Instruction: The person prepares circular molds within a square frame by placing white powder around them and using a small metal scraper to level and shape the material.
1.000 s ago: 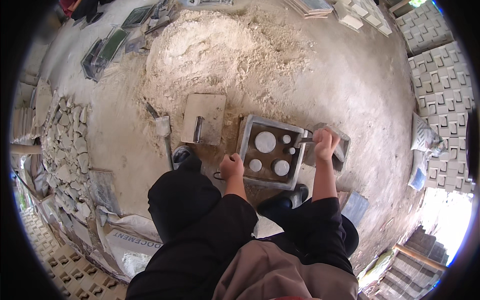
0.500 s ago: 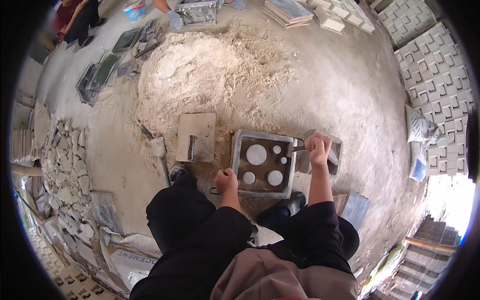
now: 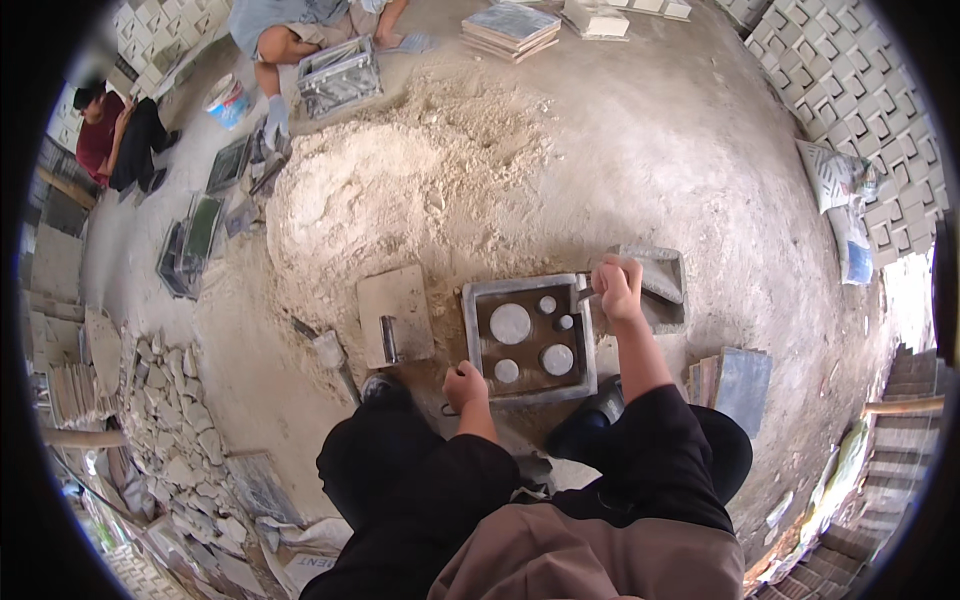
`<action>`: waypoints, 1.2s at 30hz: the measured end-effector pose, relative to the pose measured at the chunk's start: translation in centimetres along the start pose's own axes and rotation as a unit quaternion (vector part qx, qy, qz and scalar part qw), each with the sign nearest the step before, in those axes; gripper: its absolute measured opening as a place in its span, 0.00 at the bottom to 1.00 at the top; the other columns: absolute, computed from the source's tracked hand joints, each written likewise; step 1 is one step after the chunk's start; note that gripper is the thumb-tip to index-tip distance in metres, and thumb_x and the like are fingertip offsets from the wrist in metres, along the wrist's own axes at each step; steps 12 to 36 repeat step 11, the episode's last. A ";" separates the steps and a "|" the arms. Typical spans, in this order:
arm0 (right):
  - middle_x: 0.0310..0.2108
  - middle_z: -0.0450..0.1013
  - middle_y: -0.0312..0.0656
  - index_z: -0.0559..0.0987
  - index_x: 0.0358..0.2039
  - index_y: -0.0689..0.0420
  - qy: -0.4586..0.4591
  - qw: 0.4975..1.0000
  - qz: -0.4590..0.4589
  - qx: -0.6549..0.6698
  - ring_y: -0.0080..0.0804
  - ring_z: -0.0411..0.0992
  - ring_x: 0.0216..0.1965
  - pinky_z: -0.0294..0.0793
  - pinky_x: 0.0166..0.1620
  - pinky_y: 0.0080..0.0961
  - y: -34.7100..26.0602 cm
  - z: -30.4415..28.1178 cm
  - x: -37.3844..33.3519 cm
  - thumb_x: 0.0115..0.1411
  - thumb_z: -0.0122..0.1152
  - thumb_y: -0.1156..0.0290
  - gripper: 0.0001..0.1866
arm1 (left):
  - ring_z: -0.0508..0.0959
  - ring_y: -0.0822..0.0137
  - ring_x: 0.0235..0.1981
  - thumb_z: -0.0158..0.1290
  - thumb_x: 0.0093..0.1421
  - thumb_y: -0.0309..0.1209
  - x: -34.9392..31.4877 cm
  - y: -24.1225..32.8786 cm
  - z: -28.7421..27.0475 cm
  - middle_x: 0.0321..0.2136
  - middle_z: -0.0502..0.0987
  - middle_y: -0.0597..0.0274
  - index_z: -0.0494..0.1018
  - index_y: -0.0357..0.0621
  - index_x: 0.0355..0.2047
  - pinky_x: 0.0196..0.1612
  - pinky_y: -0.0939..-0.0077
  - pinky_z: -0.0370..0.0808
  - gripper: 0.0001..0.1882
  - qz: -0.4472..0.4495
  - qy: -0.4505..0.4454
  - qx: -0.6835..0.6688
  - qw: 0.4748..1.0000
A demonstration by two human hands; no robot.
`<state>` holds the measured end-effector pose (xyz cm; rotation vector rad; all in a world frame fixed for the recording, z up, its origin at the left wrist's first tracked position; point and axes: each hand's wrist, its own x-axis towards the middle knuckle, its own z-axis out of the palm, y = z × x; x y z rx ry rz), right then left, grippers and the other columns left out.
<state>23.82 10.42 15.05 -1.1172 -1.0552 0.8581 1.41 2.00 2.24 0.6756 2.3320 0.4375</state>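
Between my feet lies a rectangular grey metal mould (image 3: 591, 352), its inside brown, with several round pale discs of different sizes, the largest being a disc (image 3: 510, 324) at upper left. My right hand (image 3: 618, 287) is closed round a dark handle at the mould's upper right corner. At the lower left side, my left hand (image 3: 466, 386) is closed by a thin dark wire loop (image 3: 447, 409) that joins the mould; its fingers partly hide the grip. Left of the mould rests a flat square plate (image 3: 394, 310) with an upright bar handle (image 3: 388, 339).
A trowel-like tool (image 3: 328, 350) lies left of the plate. Loose pale powder (image 3: 370, 190) is heaped ahead. Right of the mould sits a grey tray (image 3: 662, 275); stacked tiles (image 3: 744, 385) are nearer. Broken pieces (image 3: 170, 420) pile at left. A co-worker (image 3: 300, 30) squats by another mould (image 3: 340, 78).
My view has shifted, showing more of the co-worker at the far side. My right hand has come closer to the mould's corner. My left hand stays closed beside its lower left.
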 end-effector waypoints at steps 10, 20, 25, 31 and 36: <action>0.09 0.56 0.35 0.64 0.15 0.61 -0.024 0.999 0.042 0.005 0.20 0.52 0.12 0.50 0.17 0.21 -0.3 -0.3 0.3 0.51 0.43 0.74 0.10 | 0.72 0.45 0.38 0.36 0.50 0.42 -0.7 0.7 -0.2 0.34 0.74 0.43 0.74 0.37 0.30 0.41 0.54 0.66 0.22 0.009 -0.013 -0.007 1.000; 0.10 0.55 0.35 0.66 0.18 0.62 -0.036 0.998 0.044 -0.004 0.22 0.51 0.13 0.49 0.18 0.21 -0.5 0.1 -0.3 0.52 0.43 0.74 0.08 | 0.72 0.45 0.39 0.37 0.50 0.42 -0.6 0.4 -0.4 0.34 0.73 0.42 0.74 0.37 0.32 0.43 0.56 0.66 0.22 0.027 0.000 0.005 1.000; 0.10 0.55 0.35 0.66 0.18 0.62 -0.036 0.998 0.044 -0.004 0.22 0.51 0.13 0.49 0.18 0.21 -0.5 0.1 -0.3 0.52 0.43 0.74 0.08 | 0.72 0.45 0.39 0.37 0.50 0.42 -0.6 0.4 -0.4 0.34 0.73 0.42 0.74 0.37 0.32 0.43 0.56 0.66 0.22 0.027 0.000 0.005 1.000; 0.10 0.55 0.35 0.66 0.18 0.62 -0.036 0.998 0.044 -0.004 0.22 0.51 0.13 0.49 0.18 0.21 -0.5 0.1 -0.3 0.52 0.43 0.74 0.08 | 0.72 0.45 0.39 0.37 0.50 0.42 -0.6 0.4 -0.4 0.34 0.73 0.42 0.74 0.37 0.32 0.43 0.56 0.66 0.22 0.027 0.000 0.005 1.000; 0.10 0.55 0.35 0.66 0.18 0.62 -0.036 0.998 0.044 -0.004 0.22 0.51 0.13 0.49 0.18 0.21 -0.5 0.1 -0.3 0.52 0.43 0.74 0.08 | 0.72 0.45 0.39 0.37 0.50 0.42 -0.6 0.4 -0.4 0.34 0.73 0.42 0.74 0.37 0.32 0.43 0.56 0.66 0.22 0.027 0.000 0.005 1.000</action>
